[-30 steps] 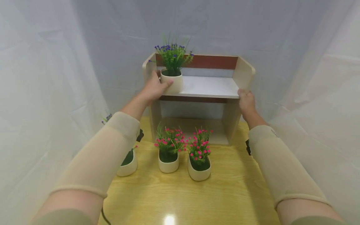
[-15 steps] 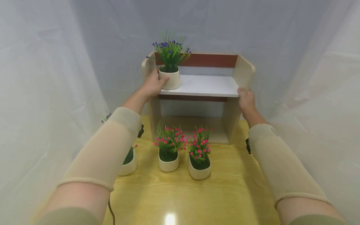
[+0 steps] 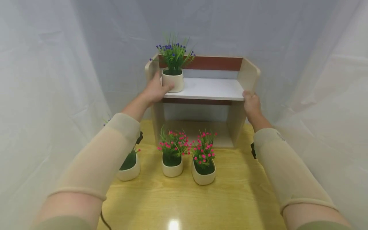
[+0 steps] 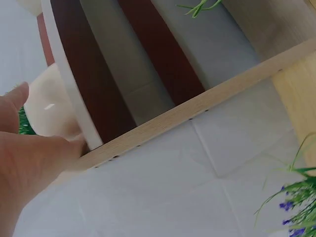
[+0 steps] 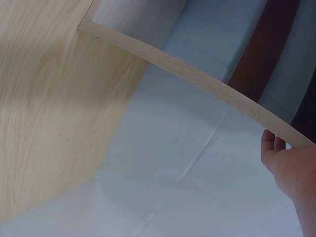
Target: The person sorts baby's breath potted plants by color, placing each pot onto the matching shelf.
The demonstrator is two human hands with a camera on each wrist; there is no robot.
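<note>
My left hand [image 3: 155, 88] holds a cream oval pot [image 3: 175, 81] with a purple-flowered artificial plant [image 3: 173, 57], its thumb across the pot's front. The pot stands upright at the left end of the white upper board of a two-tier wooden shelf [image 3: 214, 88], beside the left side panel. In the left wrist view that hand [image 4: 29, 153] reaches round the pale pot [image 4: 52, 103]; some fingers are hidden. At the opposite end, my right hand [image 3: 252, 103] grips the front edge of the right side panel. Curled fingers show behind that edge on the right hand [image 5: 291, 168].
Two cream pots with pink flowers, a middle one [image 3: 172, 169] and a right one [image 3: 203, 178], stand on the wooden table [image 3: 187, 203] before the shelf. Another pot [image 3: 129, 172] is partly behind my left forearm. White sheeting [image 3: 330, 95] hangs around the sides and back.
The purple-flowered pot has shifted slightly left and back on the upper board, with my left hand still around it. My right hand keeps its place on the side panel.
</note>
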